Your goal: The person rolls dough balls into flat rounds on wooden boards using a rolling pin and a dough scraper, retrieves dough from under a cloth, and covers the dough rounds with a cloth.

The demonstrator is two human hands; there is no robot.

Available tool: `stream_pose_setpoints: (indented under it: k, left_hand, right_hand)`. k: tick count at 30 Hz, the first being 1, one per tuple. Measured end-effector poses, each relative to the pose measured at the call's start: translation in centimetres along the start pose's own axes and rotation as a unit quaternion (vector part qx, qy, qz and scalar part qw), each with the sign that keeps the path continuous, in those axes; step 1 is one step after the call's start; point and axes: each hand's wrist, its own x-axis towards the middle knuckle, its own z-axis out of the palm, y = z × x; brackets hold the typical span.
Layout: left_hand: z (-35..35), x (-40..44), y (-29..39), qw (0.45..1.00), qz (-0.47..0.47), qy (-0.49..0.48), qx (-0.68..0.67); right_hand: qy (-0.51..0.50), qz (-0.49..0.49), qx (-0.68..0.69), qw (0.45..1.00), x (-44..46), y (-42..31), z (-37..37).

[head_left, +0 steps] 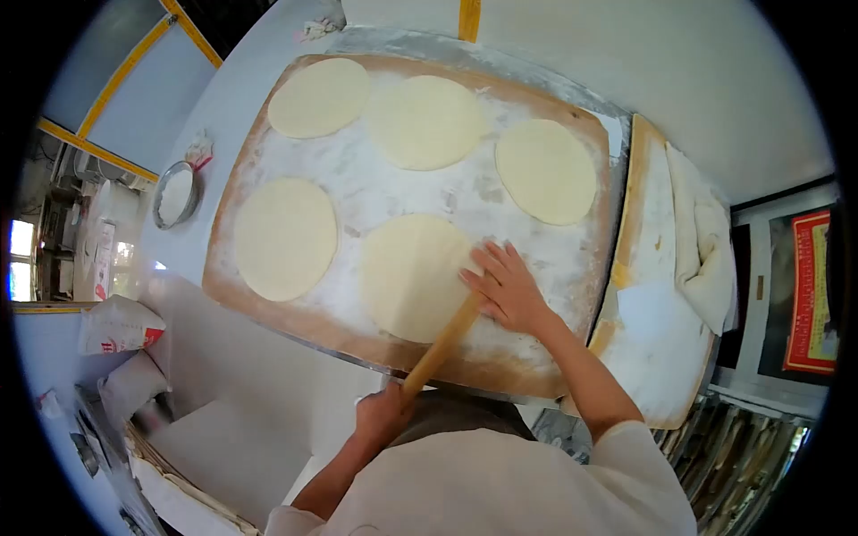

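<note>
My left hand (382,414) is closed round the near end of a wooden rolling pin (442,348), at the front edge of a floured board (357,338). My right hand (508,288) lies over the pin's far end, its fingers stretched out and spread. The pin slants across the lower right edge of a flat dough round (413,272), where a shadow falls. Several more thin dough rounds lie spread on the board: one at the left (286,238), two along the back (320,98), and one at the right (546,171).
A metal bowl of white flour (177,195) stands left of the board. On the right is a second floured board (661,304) with a folded cloth (702,237) on it. White sacks (122,325) sit at the lower left. A wall (679,80) rises behind.
</note>
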Motion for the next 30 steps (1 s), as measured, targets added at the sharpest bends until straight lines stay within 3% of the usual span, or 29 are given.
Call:
stream_pose_setpoints:
  k: [2,5,6,8,11,14,17,20,22,24,27,28,30]
  left_hand:
    - [0.3,-0.5,1.0,1.0,-0.006,-0.018,0.008]
    - [-5.0,0.6,1.2,0.981,0.067,0.074,0.167]
    - [-5.3,1.7,-1.1,0.938,0.181,0.258,0.146]
    - [-10.4,6.3,0.1,0.876,0.272,0.316,0.243]
    - [-13.6,15.1,3.7,0.877,0.296,0.3,0.23]
    - [-14.2,24.3,7.1,0.881,0.316,0.28,0.215]
    - [-14.7,26.2,8.7,0.861,0.339,0.261,0.276]
    - [-13.6,21.9,4.6,0.885,0.311,0.216,0.271]
    - [-11.4,16.5,-0.8,0.908,0.291,0.213,0.214]
    - [-11.9,12.6,-0.8,0.902,0.184,0.155,0.358]
    - [-14.1,14.1,2.8,0.879,0.321,0.27,0.227]
    - [-14.4,15.0,5.5,0.881,0.322,0.268,0.22]
    - [-12.5,16.5,4.4,0.897,0.276,0.2,0.281]
  right_hand:
    - [0.014,0.0,0.006,1.0,-2.9,-0.3,-1.9]
    - [-0.091,0.031,0.047,0.994,-5.7,-0.8,-4.8]
    - [-0.073,0.038,0.038,0.996,-6.6,-1.4,-4.5]
    - [-0.035,0.055,0.012,0.998,-8.3,-2.3,-3.8]
    - [0.058,0.13,-0.039,0.989,-8.1,-2.5,-1.6]
    - [0.076,0.226,-0.039,0.97,-5.6,-2.0,-1.3]
    - [0.063,0.268,-0.018,0.961,-5.2,-1.9,-1.4]
    - [-0.108,0.32,0.026,0.941,-5.9,-4.2,-1.3]
    - [0.094,0.199,0.047,0.974,-8.7,-6.6,2.0]
    - [0.107,0.189,0.066,0.974,-8.3,-8.4,1.8]
    - [0.117,0.176,0.08,0.974,-7.8,-9.6,0.7]
    - [0.126,0.173,0.082,0.973,-7.3,-9.6,0.5]
    - [0.101,0.176,0.095,0.975,-7.1,-9.8,1.5]
